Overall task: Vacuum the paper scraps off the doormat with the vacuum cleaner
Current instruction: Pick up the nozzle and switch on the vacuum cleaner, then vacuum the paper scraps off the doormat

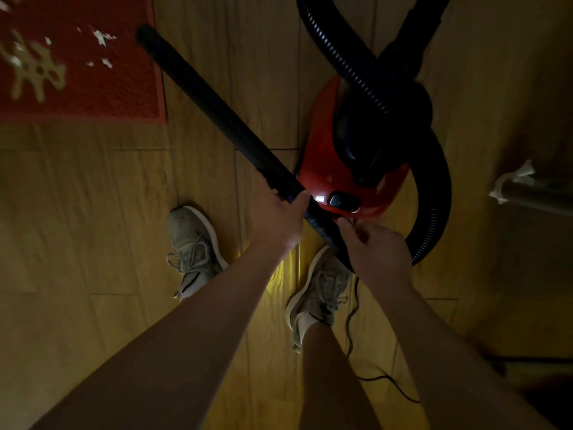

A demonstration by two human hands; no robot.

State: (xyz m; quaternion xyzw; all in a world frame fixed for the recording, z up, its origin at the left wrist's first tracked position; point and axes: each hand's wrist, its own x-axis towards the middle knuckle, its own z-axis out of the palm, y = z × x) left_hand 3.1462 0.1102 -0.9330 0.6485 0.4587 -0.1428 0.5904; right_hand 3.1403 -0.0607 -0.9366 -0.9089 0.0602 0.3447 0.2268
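Observation:
A red doormat (93,88) with a pale emblem lies at the top left, and several white paper scraps (100,37) are scattered on it. My left hand (279,221) grips the black vacuum tube (217,110), whose open end points toward the mat's right edge. The red and black vacuum cleaner body (325,144) stands on the floor just right of the tube, its ribbed black hose (434,193) looping around it. At the near end of the vacuum body, by the black button (342,200), my right hand (378,249) has curled fingers; what they pinch is unclear.
Wooden plank floor (93,212) all around. My two shoes (195,249) stand below the vacuum. A thin black power cord (352,330) trails along the floor by my right foot. A pale-wrapped furniture leg (521,187) is at the right edge.

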